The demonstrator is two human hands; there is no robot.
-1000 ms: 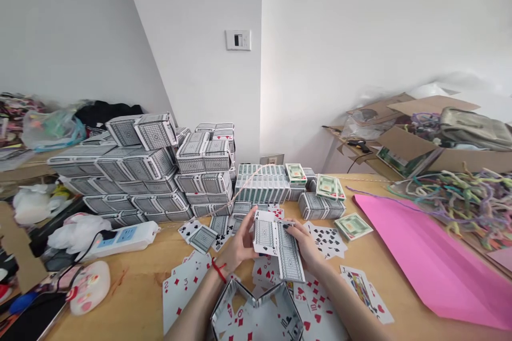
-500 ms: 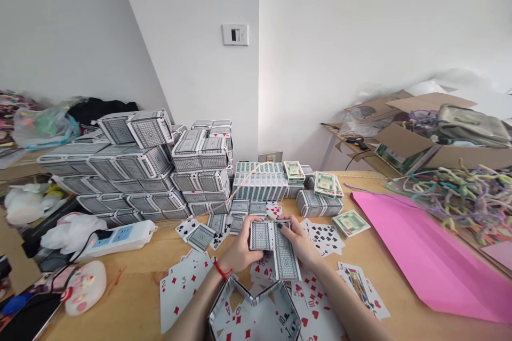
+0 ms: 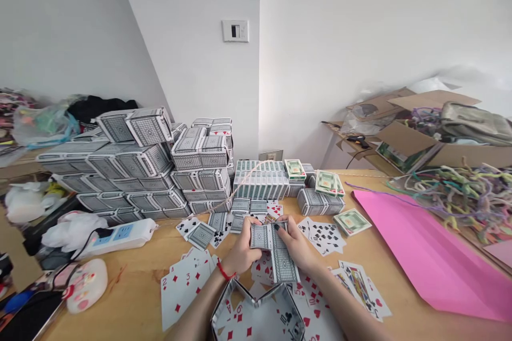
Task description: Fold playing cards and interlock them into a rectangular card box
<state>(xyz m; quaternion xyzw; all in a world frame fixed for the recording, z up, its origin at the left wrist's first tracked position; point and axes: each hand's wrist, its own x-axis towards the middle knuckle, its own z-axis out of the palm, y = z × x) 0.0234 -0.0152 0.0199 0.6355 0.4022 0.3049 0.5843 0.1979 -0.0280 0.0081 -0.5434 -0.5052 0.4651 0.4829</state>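
Between both hands are grey-backed playing cards (image 3: 283, 258), joined in an L shape, with one part hanging down toward me. My left hand (image 3: 241, 248) pinches the left part, thumb in front and fingers behind the top edge. My right hand (image 3: 295, 242) grips the upper right part, its dark-nailed thumb pressing on the card back. Just below the hands stands a heart-shaped frame of folded cards (image 3: 262, 301), point of the notch toward the back. Loose face-up cards (image 3: 188, 282) lie to the left, and more red-suited cards (image 3: 316, 298) spread under and right of the frame.
Stacked blocks of folded cards (image 3: 132, 157) rise at the back left. Card boxes (image 3: 262, 178) stand in rows behind the hands, with a green card box (image 3: 352, 222) nearer. A power strip (image 3: 120, 237) lies left, a pink sheet (image 3: 432, 261) and tangled yarn (image 3: 476, 197) right.
The held cards have tilted slightly, and their left part bends a little more. Both hands stay on them in nearly the same place.
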